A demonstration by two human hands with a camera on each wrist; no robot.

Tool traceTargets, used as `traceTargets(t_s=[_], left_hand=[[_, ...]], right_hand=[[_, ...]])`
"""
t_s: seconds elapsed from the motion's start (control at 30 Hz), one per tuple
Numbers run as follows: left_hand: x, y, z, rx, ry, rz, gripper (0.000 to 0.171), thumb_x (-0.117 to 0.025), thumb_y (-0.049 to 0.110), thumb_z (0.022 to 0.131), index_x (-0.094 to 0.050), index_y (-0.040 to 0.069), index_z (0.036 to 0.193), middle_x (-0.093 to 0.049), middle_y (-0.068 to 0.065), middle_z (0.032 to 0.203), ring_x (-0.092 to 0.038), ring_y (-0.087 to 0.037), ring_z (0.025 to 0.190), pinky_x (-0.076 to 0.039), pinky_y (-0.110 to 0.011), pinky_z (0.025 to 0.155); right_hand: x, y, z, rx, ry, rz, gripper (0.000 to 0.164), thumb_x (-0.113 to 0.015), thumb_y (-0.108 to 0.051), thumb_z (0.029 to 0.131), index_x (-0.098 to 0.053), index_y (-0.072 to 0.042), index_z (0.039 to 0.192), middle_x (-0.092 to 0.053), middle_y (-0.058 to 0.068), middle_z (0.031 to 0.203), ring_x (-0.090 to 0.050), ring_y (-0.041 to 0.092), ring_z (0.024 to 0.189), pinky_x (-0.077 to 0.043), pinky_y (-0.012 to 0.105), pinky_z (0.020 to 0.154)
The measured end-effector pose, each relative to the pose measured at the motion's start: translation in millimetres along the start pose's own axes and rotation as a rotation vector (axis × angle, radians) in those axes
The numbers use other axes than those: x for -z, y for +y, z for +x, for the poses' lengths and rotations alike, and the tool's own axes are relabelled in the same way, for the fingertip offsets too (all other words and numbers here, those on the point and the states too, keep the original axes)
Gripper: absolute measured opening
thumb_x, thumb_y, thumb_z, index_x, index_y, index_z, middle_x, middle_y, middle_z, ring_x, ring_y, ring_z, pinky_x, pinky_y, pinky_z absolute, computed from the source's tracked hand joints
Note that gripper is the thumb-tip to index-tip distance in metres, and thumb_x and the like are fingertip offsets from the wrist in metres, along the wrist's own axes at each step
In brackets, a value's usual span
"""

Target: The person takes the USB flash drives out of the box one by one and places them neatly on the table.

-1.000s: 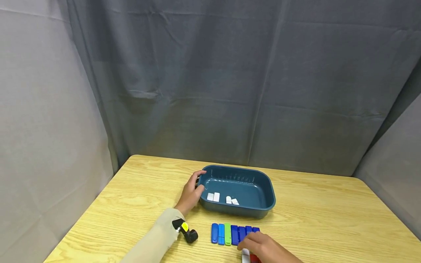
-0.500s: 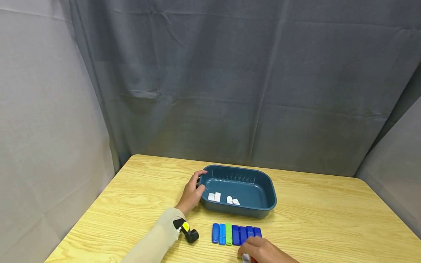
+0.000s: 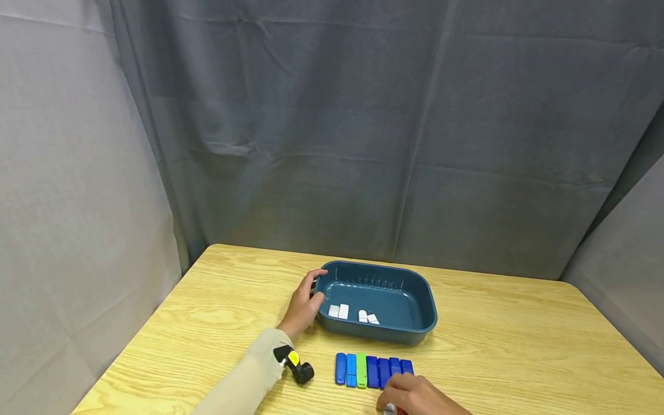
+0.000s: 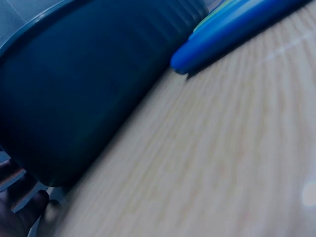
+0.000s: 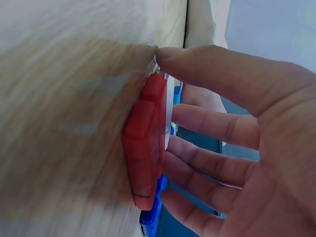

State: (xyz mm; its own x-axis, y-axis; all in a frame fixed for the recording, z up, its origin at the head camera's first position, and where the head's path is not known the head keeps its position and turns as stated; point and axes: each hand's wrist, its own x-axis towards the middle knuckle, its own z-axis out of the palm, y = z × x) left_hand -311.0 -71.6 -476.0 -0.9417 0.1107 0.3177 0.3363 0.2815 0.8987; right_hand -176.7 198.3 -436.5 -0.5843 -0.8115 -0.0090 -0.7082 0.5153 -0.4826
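My left hand grips the left end of a dark blue bin, thumb and forefinger at its rim. Inside the bin lie several small white pieces. Near the front edge of the view my right hand bends over a white USB stick, mostly hidden from above. The right wrist view has the thumb at one end of that white stick and a fingertip against it. Two red USB sticks lie right beside it. No finger plainly holds the red ones.
A row of flat sticks lies between bin and right hand: light blue ones, a green one and several dark blue ones. The wooden table runs to a grey curtain at the back.
My right hand has lowered slightly and drawn its fingers in over the white USB stick, covering more of it and the red ones. My left hand and the bin have stayed put.
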Motion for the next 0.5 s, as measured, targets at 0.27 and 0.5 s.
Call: traceTargets(t_s=[0.27,0.5], left_hand=[[-1.5,-7.0,0.9,-0.016,0.02,0.008,0.054,-0.048,0.004,0.087,-0.045,0.017,0.139,-0.041,-0.008,0.147,-0.046,-0.033,0.127,-0.037,-0.052,0.103],[-0.5,-8.4,1.1,0.006,0.012,0.015,0.054,-0.047,0.01,0.086,-0.045,0.02,0.139,-0.04,-0.002,0.147,-0.044,-0.028,0.129,-0.037,-0.048,0.104]], right_hand=[[-0.4,-2.6,-0.7,-0.007,-0.013,0.031,0.031,-0.058,-0.049,0.091,-0.07,-0.023,0.102,-0.051,-0.017,0.095,-0.047,-0.005,0.081,-0.047,0.017,0.068],[1.6,-6.1,-0.9,-0.046,-0.034,0.037,0.034,-0.056,-0.052,0.09,-0.07,-0.025,0.105,-0.05,-0.017,0.097,-0.046,-0.004,0.082,-0.047,0.018,0.069]])
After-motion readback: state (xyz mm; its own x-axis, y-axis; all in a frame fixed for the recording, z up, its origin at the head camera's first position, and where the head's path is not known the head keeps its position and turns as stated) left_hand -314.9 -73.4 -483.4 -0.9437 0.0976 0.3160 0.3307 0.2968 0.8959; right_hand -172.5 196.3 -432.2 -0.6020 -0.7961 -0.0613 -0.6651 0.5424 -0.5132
